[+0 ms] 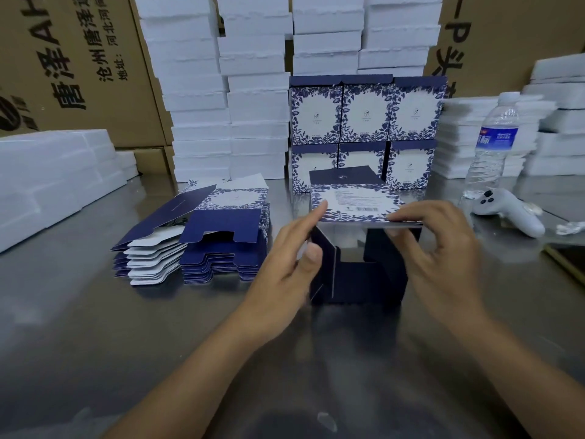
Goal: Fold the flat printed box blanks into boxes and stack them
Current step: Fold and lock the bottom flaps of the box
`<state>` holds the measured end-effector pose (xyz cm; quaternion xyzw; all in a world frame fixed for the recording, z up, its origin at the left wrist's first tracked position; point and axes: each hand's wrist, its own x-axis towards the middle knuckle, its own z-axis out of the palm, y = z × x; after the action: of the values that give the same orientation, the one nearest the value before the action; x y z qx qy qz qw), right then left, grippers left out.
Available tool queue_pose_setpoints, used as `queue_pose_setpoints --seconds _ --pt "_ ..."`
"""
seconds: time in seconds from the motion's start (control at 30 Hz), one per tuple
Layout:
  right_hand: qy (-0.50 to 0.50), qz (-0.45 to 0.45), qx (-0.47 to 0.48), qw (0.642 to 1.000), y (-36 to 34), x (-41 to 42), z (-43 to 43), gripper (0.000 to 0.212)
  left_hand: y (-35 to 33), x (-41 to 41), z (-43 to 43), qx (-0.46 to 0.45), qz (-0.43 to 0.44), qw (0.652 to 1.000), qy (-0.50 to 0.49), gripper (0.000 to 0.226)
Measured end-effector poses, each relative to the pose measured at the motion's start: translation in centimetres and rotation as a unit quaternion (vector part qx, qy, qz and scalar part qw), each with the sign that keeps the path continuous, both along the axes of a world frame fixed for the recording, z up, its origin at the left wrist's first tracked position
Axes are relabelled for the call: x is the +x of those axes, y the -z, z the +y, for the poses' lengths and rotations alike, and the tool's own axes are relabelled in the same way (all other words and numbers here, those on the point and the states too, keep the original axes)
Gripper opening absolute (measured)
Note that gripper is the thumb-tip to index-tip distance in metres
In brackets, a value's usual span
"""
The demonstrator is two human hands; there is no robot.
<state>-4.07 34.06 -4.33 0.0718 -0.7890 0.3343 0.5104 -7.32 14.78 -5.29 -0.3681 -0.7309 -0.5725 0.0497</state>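
Head view: half-folded box [357, 274] on bench [95, 312], just before finished box stack [364, 128]; left hand [285, 258] straight-fingered, pressing side flap; right hand [443, 248] pinching panel edge; advisable: square corners before tucking flaps.

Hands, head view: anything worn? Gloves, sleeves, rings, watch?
Nothing worn that shows. The left hand and right hand are bare: no gloves, rings or tape. No watch or band at either wrist. The left forearm and right forearm are uncovered down to the frame's lower edge, so no sleeve is in view. Nails are short and unpainted.
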Motion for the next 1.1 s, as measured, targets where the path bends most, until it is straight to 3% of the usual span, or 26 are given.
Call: queue_pose_setpoints --seconds 0.07,0.17,0.4,0.53,0.67,0.87,1.1 --pt "0.002 -0.006 -0.039 0.999 -0.1 0.0 0.2 0.032 0.2 -0.3 0.0 -0.013 0.031 0.999 -0.010 0.050" --pt "0.008 0.001 -0.043 0.999 -0.2 0.2 0.1 0.045 0.9 -0.8 0.3 -0.018 0.047 0.998 -0.049 0.056" --pt "-0.047 0.049 -0.010 0.998 -0.5 0.4 -0.6 0.009 1.3 -1.5 0.0 -0.039 0.059 0.978 -0.195 0.028" --pt "-0.060 0.062 -0.005 0.996 -0.5 0.5 -0.6 0.009 0.7 -0.8 -0.4 -0.104 0.126 0.961 -0.221 0.042" --pt "-0.064 0.081 0.017 0.994 -0.5 0.7 -0.7 0.013 -0.2 0.0 -0.5 -0.126 0.197 0.938 -0.256 0.043" --pt "-0.051 0.095 0.034 0.994 -0.2 0.9 -1.2 0.040 -0.4 -0.1 -0.6 -0.140 0.238 0.916 -0.291 0.042" --pt "-0.062 0.105 0.063 0.991 -0.4 1.0 -1.4 0.023 -0.4 -0.5 -0.5 -0.139 0.213 0.924 -0.286 0.039"
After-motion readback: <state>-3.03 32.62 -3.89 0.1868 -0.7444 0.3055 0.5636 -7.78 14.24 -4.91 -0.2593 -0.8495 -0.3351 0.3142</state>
